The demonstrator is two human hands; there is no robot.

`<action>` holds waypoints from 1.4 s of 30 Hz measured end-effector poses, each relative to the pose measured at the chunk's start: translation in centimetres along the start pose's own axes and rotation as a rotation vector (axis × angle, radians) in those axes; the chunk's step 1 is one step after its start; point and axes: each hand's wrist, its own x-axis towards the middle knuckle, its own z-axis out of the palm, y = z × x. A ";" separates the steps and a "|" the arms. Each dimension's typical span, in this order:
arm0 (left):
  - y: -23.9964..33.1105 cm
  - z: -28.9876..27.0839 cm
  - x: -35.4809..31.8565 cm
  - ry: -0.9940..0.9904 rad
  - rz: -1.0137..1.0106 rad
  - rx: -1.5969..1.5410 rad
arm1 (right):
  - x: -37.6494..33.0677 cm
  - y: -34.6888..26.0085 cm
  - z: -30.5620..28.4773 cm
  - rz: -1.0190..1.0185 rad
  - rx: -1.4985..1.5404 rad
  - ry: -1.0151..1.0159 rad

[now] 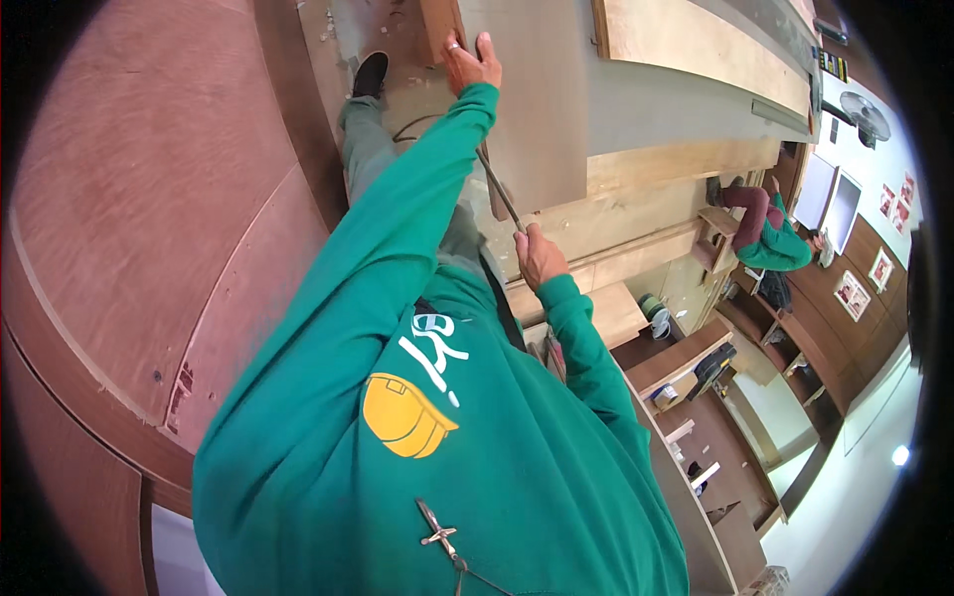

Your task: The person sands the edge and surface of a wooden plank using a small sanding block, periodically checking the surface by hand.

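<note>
Cord (501, 188), dark and thin: it runs from the right grip (542, 256) up behind the left sleeve (397, 219), along the edge of a tan panel (542, 129), and bends into a loose curve beyond the sleeve. The right grip is clenched around this cord near its lower visible end. The left grip (472, 65), with a ring on one finger, touches the side of a brown board (440, 22) at the upper edge; whether it grasps the board or only rests against it cannot be told.

Surface: the tan panel adjoins a broad grey panel (646, 109), which bears a pale sheet of plywood (706, 50). A long pale strip of wood (686, 167) borders the grey panel. A black shoe (371, 74) stands on brown floor (343, 25) flecked with pale scraps.

Room: large reddish sheets (149, 199) fill the left side. At right, a second person (775, 243), in a green top and dark red trousers, is bent at the knees beside an open wooden box (714, 238). Beyond are a fan (865, 117), small pictures (852, 298) on brown panelling, open brown shelving (780, 338) and a bright lamp (900, 455).
</note>
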 end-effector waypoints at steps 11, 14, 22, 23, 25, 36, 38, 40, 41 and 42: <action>0.4 -0.8 0.4 -0.019 0.109 0.214 | 0.1 0.8 0.3 -0.031 -0.001 0.015; 1.3 0.0 0.8 -0.003 0.174 0.207 | 1.7 2.6 3.3 -0.086 0.044 0.042; 1.3 -0.5 0.5 -0.016 0.131 0.223 | 0.2 2.7 2.5 -0.005 0.001 -0.080; 1.3 -0.4 0.2 -0.029 0.142 0.214 | 0.6 3.1 3.4 -0.015 -0.008 -0.078; 0.9 -0.5 0.7 -0.035 0.173 0.201 | 0.8 3.7 4.7 -0.028 0.007 -0.063; 3.1 -2.7 2.7 -0.340 -0.003 0.105 | -0.3 1.3 3.0 -0.039 -0.004 -0.064; 3.6 -2.4 2.2 -0.333 -0.005 0.156 | 0.0 -0.4 0.9 -0.064 0.021 -0.079; 2.4 -1.0 1.3 -0.137 0.097 0.281 | 0.9 -2.8 -1.1 -0.118 0.027 -0.110; 3.3 -1.3 1.3 -0.201 0.045 0.223 | 1.5 -3.2 -1.7 -0.124 0.040 -0.088; 4.4 -2.1 1.2 -0.274 -0.010 0.165 | 1.9 -3.5 -2.1 -0.123 0.055 -0.067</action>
